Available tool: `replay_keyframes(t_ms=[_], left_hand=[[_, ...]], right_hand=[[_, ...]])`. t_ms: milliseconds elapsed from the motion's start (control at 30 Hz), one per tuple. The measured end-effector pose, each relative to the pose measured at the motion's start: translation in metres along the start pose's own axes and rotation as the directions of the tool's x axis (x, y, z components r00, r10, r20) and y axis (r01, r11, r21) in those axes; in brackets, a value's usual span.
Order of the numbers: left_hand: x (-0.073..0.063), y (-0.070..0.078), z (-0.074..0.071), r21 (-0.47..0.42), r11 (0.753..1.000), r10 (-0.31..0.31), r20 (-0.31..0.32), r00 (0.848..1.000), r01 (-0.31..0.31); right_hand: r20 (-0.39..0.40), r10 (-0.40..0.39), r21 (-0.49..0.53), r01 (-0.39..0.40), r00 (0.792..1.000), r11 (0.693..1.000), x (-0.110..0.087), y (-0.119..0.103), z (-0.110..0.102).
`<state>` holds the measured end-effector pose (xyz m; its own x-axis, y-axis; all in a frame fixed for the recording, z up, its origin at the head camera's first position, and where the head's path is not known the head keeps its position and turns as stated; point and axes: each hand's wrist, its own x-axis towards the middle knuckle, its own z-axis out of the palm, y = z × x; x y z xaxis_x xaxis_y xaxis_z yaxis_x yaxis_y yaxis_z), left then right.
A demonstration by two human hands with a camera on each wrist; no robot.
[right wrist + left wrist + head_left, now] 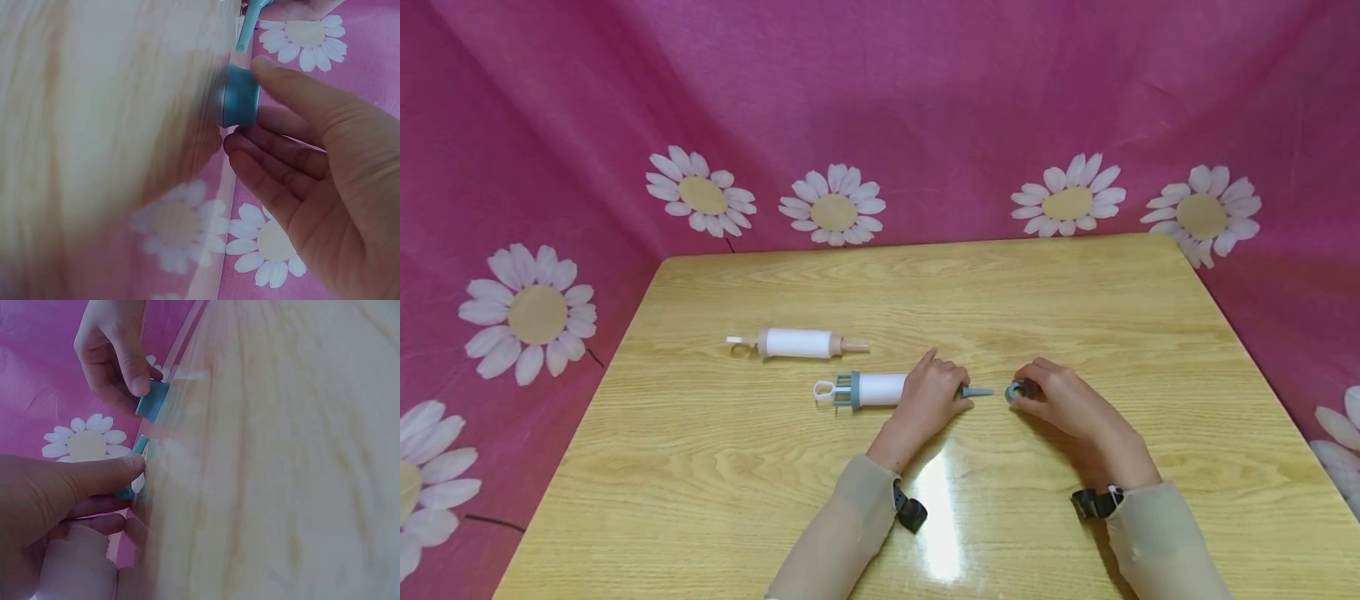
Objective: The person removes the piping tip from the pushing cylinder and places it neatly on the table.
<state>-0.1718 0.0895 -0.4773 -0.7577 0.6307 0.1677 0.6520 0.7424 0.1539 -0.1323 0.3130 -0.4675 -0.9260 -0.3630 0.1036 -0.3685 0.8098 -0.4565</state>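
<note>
1. Two hands are seen from the head view. The blue syringe (880, 389) is lying on the desk (1075, 300) and is gripped near its tip by the left hand (931, 393). A small blue ring (1017, 390) is pinched by the right hand (1063, 402), just beside the tip. A second, tan syringe (797, 342) is left alone further back.
2. From the left wrist view, the fingers (94, 478) are curled round the white tube (78, 565). The tube looks light, hard and smooth, so it may slip; it is best held round the middle.
3. From the right wrist view, the ring (240, 95) is held between thumb and fingertips (275, 72). It looks tiny and light, and it is best taken by its rim.
</note>
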Motion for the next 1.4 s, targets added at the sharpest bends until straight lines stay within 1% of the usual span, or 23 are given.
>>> replay_keyframes(t_ms=[167,300,400,533,700,767,867,933,1000,1067,1200,1267,1400], left_hand=[[-0.004,-0.003,0.000,0.002,1.000,-0.004,-0.011,1.000,0.004],[-0.008,-0.006,0.000,0.008,1.000,0.000,-0.043,0.999,0.001],[-0.010,-0.007,-0.001,0.006,1.000,0.009,-0.098,0.995,-0.009],[-0.013,-0.008,-0.003,-0.004,1.000,0.019,-0.184,0.983,-0.020],[-0.018,-0.010,-0.005,-0.026,0.999,0.014,-0.255,0.967,-0.021],[-0.020,-0.011,-0.006,-0.046,0.999,0.014,-0.299,0.954,-0.028],[-0.022,-0.014,-0.009,-0.110,0.992,0.010,-0.385,0.923,-0.057],[-0.024,-0.016,-0.014,-0.165,0.983,0.003,-0.441,0.897,-0.084],[-0.026,-0.019,-0.018,-0.212,0.971,-0.006,-0.480,0.877,-0.109],[-0.028,-0.023,-0.022,-0.258,0.957,-0.019,-0.509,0.861,-0.131],[-0.033,-0.032,-0.028,-0.315,0.936,-0.042,-0.538,0.842,-0.155],[-0.035,-0.037,-0.030,-0.335,0.930,-0.059,-0.543,0.838,-0.152],[-0.042,-0.050,-0.035,-0.378,0.915,-0.097,-0.550,0.829,-0.143]], right_hand=[[0.019,0.037,0.014,-0.037,0.999,0.999,0.003,-0.003,0.001],[0.032,0.081,0.037,-0.082,0.996,0.996,0.005,-0.005,0.002],[0.024,0.093,0.053,-0.094,0.995,0.994,0.005,-0.008,0.002],[-0.027,0.070,0.066,-0.068,0.997,0.995,0.006,-0.011,0.001],[-0.069,0.053,0.056,-0.049,0.996,0.997,0.009,-0.014,0.004],[-0.079,0.043,0.052,-0.039,0.996,0.998,0.011,-0.015,0.006],[-0.097,0.029,0.058,-0.023,0.995,0.998,0.012,-0.017,0.008],[-0.116,0.029,0.068,-0.021,0.993,0.997,0.013,-0.018,0.008],[-0.149,0.021,0.075,-0.010,0.989,0.997,0.014,-0.021,0.009],[-0.185,0.010,0.077,0.005,0.983,0.997,0.015,-0.023,0.010],[-0.258,-0.026,0.064,0.044,0.966,0.997,0.017,-0.026,0.012],[-0.288,-0.041,0.059,0.061,0.957,0.996,0.019,-0.027,0.015],[-0.289,-0.034,0.079,0.060,0.957,0.995,0.024,-0.031,0.019]])
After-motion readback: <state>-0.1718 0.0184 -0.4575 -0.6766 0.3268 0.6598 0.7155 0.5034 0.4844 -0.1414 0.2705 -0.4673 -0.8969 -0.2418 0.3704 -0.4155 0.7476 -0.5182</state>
